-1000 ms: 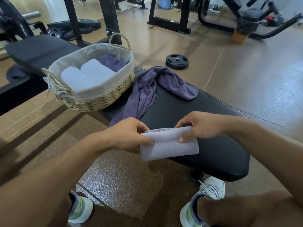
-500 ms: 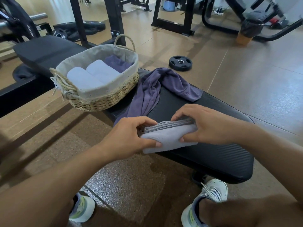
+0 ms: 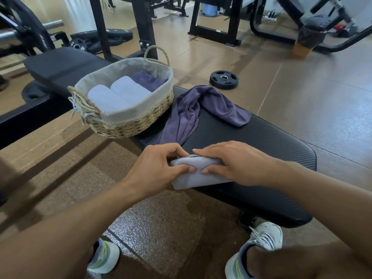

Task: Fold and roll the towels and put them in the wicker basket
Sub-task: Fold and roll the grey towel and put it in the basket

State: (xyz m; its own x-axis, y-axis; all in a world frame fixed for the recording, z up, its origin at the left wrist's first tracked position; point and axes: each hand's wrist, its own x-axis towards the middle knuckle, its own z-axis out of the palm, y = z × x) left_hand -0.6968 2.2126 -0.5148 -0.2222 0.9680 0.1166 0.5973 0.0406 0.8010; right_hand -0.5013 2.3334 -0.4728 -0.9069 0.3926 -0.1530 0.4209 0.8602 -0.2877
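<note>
Black ribbed padding, that's the worktop [image 3: 251,137], running from far left to near right. At its far end sits the wicker basket [image 3: 128,125], cloth-lined, with two pale rolled towels [image 3: 118,93] and a purple one [image 3: 147,79] inside. Just beside the basket a loose purple towel [image 3: 193,109] sprawls and drapes over the worktop's left edge. At the near left edge, the left hand [image 3: 159,168] and right hand [image 3: 235,164] both have a tight grip on a light grey folded towel [image 3: 199,178], thumbs nearly touching.
</note>
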